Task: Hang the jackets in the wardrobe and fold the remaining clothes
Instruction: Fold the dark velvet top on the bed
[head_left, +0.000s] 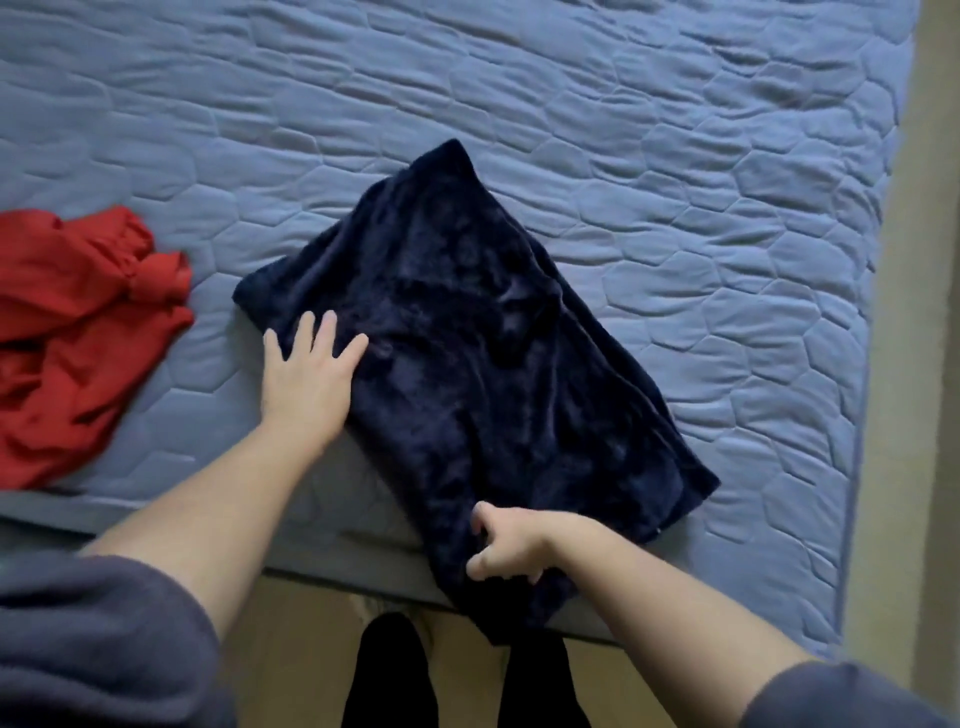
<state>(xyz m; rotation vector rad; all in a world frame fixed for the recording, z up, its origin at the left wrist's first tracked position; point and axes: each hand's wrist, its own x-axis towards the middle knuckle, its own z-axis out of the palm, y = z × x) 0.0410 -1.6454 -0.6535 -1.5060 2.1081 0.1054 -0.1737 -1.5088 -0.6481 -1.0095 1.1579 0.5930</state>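
A dark navy plush garment (467, 353) lies partly folded on the blue quilted bed (675, 208), its near end hanging over the bed's front edge. My left hand (306, 374) presses flat on the garment's left side with fingers spread. Near the front edge, my right hand (511, 545) grips the garment's lower part with curled fingers. A crumpled red garment (78, 332) lies at the left of the bed, apart from both hands.
The bed's right edge (878, 312) meets a strip of beige floor. Beige floor also shows below the front edge, where my dark-clothed legs (389, 675) stand. The far part of the quilt holds no clothes.
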